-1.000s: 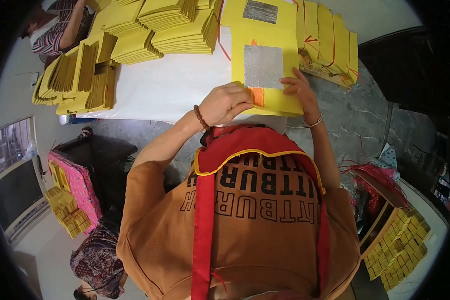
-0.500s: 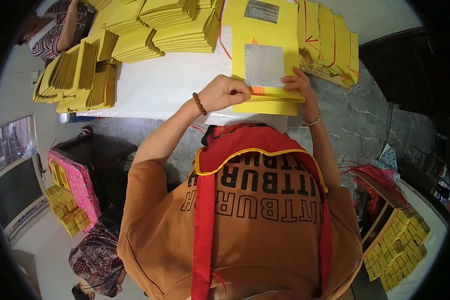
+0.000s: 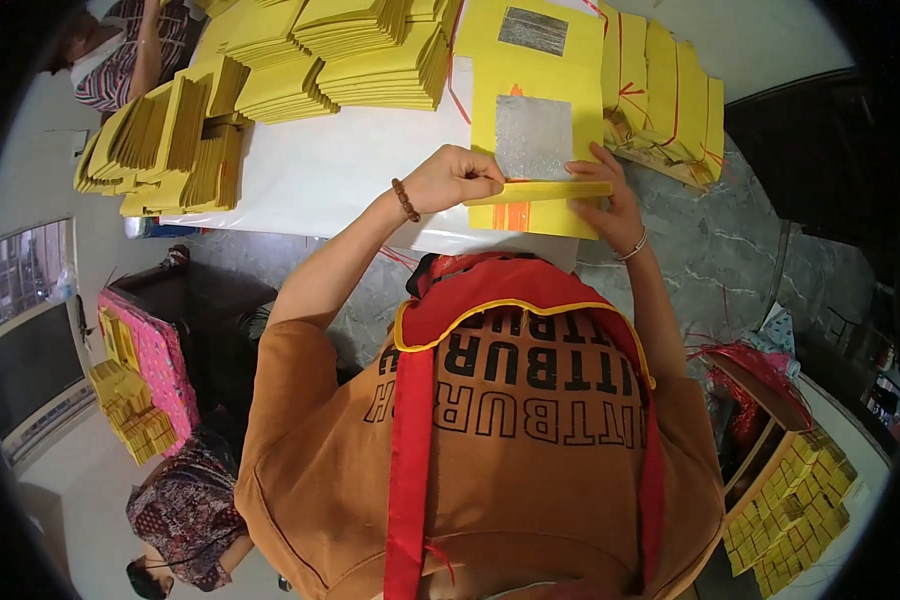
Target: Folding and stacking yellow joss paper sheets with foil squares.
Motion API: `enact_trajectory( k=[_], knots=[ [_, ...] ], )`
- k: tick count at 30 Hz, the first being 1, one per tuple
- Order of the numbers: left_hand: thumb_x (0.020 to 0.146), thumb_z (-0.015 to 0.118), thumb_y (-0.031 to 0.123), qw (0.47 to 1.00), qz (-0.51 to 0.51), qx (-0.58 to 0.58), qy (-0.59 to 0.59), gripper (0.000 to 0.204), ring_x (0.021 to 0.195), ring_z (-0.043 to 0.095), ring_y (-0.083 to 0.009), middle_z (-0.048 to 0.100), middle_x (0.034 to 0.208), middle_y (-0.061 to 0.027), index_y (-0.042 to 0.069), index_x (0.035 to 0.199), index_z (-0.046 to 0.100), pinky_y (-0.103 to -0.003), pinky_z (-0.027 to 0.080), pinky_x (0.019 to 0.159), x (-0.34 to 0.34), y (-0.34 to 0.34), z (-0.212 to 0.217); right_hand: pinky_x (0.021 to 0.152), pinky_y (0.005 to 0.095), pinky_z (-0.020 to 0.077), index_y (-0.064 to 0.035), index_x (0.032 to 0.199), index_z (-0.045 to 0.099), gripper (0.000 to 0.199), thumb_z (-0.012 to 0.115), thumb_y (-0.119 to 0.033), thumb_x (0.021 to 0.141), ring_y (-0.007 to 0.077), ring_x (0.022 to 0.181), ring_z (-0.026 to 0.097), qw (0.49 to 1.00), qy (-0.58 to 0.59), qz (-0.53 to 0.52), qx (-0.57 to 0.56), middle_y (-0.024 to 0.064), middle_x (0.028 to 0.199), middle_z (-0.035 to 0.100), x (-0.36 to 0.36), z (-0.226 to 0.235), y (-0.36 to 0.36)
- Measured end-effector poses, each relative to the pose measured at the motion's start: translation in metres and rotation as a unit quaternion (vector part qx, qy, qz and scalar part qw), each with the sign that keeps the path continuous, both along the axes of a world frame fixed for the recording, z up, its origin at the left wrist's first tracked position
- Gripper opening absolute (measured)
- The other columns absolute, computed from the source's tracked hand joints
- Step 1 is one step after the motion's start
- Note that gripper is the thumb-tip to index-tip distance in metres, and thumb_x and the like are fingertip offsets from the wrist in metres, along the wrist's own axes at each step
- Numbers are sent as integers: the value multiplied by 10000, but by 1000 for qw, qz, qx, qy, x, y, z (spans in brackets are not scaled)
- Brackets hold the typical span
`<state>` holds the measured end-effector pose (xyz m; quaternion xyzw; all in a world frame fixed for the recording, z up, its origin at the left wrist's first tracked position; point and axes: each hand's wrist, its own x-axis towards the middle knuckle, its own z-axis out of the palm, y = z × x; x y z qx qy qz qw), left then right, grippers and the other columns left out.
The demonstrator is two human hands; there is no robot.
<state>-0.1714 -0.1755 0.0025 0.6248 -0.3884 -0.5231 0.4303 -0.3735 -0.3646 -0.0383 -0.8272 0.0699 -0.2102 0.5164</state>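
A narrow folded wad of yellow paper [image 3: 552,189] lies crosswise between my hands, its long layered edge toward me. My left hand [image 3: 458,184] is closed in a pinch on the wad's left end. At its other end my right hand [image 3: 615,203] holds on, fingers on the far side and thumb on the near side. Beneath lies a yellow paper sheet [image 3: 482,110] bearing a silver square [image 3: 533,135]. An orange printed patch [image 3: 511,216] shows on the near side of the wad.
Stacks of folded yellow paper [image 3: 380,70] cover the white table [image 3: 315,165] at far left. Red-tied yellow bundles [image 3: 660,95] stand beyond my right hand. Other people sit at far left [image 3: 135,60] and lower left [image 3: 195,505]. More yellow bundles [image 3: 790,510] are at lower right.
The folded wad has tipped, showing more of its layered edge. Orange print now shows on its near side. My right thumb has come down below the wad. The view has shifted slightly.
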Motion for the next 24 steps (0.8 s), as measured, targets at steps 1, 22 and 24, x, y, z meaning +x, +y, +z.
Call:
enact_trajectory(
  k=[1,22,24],
  knots=[
    [792,616,113,1000,0,-1,-3,136,639,522,-73,614,713,-21,16,879,655,-232,428,583,-1,1,4,1022,385,293,-70,950,631,188,623,-159,785,275,1252,347,1000,-3,0,-1,52,1080,614,0,-1,0],
    [806,564,167,874,36,-223,-430,204,804,599,-240,638,880,-81,83,981,627,-327,446,718,-34,34,9,893,416,321,-161,985,641,255,635,-259,749,166,1058,545,969,30,78,-233,1,1046,628,-25,29,13],
    [819,556,154,913,67,-148,-373,193,759,582,-253,628,815,-93,73,984,617,-341,448,668,-38,29,14,781,398,389,-120,983,635,251,631,-255,771,197,969,588,974,100,38,-201,35,1033,631,-23,25,10]
  ],
)
